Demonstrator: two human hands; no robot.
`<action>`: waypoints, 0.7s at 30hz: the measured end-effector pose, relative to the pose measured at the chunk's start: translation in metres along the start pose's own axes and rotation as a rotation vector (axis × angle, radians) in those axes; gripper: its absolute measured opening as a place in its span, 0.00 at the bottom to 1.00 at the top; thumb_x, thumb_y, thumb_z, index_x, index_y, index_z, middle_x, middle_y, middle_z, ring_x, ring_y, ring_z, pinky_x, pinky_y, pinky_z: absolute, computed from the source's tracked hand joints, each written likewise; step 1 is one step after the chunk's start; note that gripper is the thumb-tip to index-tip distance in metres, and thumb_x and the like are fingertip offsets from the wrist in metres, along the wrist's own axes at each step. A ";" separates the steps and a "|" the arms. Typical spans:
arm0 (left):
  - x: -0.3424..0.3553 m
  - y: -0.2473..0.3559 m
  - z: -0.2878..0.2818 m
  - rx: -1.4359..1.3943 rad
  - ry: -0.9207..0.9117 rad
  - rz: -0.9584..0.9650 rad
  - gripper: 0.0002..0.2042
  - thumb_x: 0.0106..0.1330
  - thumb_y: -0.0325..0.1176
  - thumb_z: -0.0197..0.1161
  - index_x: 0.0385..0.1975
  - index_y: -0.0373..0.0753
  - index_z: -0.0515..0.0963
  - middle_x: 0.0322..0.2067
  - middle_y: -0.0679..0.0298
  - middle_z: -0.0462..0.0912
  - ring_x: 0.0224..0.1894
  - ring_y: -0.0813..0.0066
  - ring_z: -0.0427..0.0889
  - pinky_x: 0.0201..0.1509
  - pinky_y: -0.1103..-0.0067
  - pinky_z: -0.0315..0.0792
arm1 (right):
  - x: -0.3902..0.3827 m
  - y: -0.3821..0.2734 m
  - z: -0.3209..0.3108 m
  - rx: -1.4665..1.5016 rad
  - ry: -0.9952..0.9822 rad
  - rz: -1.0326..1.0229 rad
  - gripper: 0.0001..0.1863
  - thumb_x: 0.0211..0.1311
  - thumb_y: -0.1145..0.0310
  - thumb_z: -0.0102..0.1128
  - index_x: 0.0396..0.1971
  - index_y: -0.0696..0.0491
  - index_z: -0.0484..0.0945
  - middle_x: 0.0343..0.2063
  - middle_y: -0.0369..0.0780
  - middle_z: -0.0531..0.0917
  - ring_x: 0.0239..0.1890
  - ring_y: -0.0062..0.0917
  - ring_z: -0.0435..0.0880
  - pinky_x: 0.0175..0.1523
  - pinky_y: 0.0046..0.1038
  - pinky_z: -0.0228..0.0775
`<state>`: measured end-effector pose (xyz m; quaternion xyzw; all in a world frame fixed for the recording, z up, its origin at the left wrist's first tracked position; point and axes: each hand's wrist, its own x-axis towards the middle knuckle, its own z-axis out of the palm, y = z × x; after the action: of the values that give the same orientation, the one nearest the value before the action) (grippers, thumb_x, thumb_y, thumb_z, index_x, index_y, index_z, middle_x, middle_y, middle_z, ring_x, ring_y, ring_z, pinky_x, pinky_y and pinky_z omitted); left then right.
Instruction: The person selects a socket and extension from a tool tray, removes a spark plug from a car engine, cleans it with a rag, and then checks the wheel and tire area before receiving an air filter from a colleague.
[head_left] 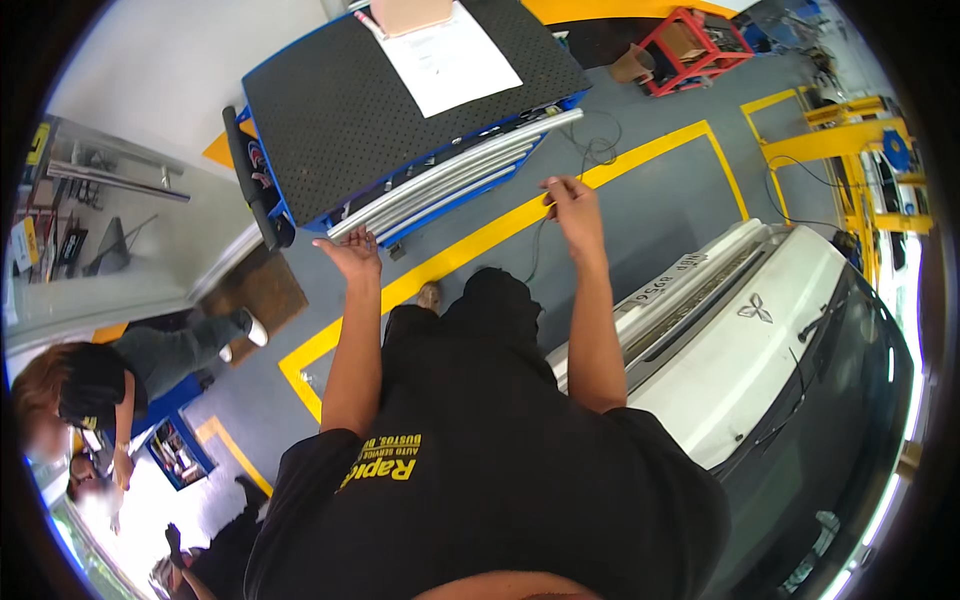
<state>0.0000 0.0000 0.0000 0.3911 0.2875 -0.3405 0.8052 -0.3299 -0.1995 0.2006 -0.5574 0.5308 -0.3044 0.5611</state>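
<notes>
My left hand (pixel 352 255) reaches to the front of a blue tool cart (pixel 310 150) with a black perforated top, its fingers apart at the lower end of the silver drawer rails (pixel 450 170); whether they touch cannot be told. My right hand (pixel 570 210) hangs right of the cart, over the grey floor, fingers loosely bent and apart, with no object visible in them. A thin dark cable (pixel 537 250) runs behind it along the floor. On the cart top lie a white paper sheet (pixel 450 75) and a tan block (pixel 410 14).
A white vehicle (pixel 720 370) stands close on my right. Co-workers (pixel 95 385) bend at the lower left, near a blue tool box (pixel 178 450). A red cart (pixel 680 55) and yellow lift equipment (pixel 840 140) stand at the back right. Yellow lines (pixel 470 245) mark the floor.
</notes>
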 end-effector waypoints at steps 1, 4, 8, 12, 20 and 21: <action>-0.008 -0.011 -0.010 0.021 0.000 -0.014 0.50 0.72 0.72 0.56 0.77 0.31 0.60 0.73 0.54 0.69 0.72 0.56 0.70 0.76 0.62 0.63 | 0.006 -0.005 -0.015 -0.041 0.009 -0.016 0.13 0.78 0.62 0.62 0.43 0.57 0.89 0.28 0.35 0.83 0.27 0.17 0.78 0.34 0.20 0.71; -0.017 0.029 -0.020 0.310 0.366 0.223 0.39 0.75 0.62 0.58 0.69 0.30 0.69 0.63 0.51 0.78 0.61 0.55 0.77 0.67 0.62 0.71 | 0.050 0.032 -0.004 -0.101 -0.007 -0.063 0.12 0.76 0.62 0.64 0.42 0.56 0.89 0.27 0.37 0.84 0.29 0.20 0.81 0.36 0.27 0.74; -0.054 0.006 -0.034 0.402 0.798 0.474 0.20 0.73 0.40 0.60 0.55 0.29 0.76 0.52 0.49 0.82 0.51 0.56 0.80 0.57 0.59 0.75 | 0.081 0.046 -0.040 -0.458 0.134 -0.211 0.11 0.75 0.63 0.65 0.41 0.56 0.88 0.29 0.43 0.86 0.30 0.31 0.86 0.37 0.36 0.77; -0.110 0.009 -0.012 0.628 0.827 0.939 0.14 0.72 0.32 0.61 0.52 0.29 0.76 0.50 0.50 0.81 0.49 0.58 0.79 0.55 0.64 0.74 | 0.078 0.075 -0.037 -0.564 0.073 -0.465 0.08 0.73 0.65 0.65 0.37 0.54 0.85 0.30 0.45 0.87 0.33 0.42 0.88 0.38 0.42 0.78; -0.146 -0.106 0.073 1.101 0.202 0.974 0.15 0.75 0.29 0.61 0.56 0.29 0.79 0.55 0.50 0.82 0.61 0.59 0.79 0.68 0.66 0.71 | 0.060 0.113 -0.077 -0.724 -0.421 -0.549 0.07 0.71 0.62 0.65 0.38 0.50 0.85 0.28 0.43 0.87 0.33 0.44 0.87 0.38 0.45 0.79; -0.155 -0.119 0.089 1.195 0.102 0.886 0.14 0.76 0.28 0.61 0.56 0.30 0.80 0.56 0.51 0.82 0.62 0.60 0.79 0.69 0.66 0.71 | 0.054 0.112 -0.081 -0.745 -0.465 -0.506 0.08 0.71 0.62 0.64 0.38 0.49 0.85 0.28 0.43 0.87 0.33 0.44 0.87 0.38 0.45 0.79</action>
<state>-0.1679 -0.0776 0.1086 0.8568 -0.0941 -0.0636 0.5029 -0.4202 -0.2531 0.0958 -0.8840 0.3126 -0.0885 0.3362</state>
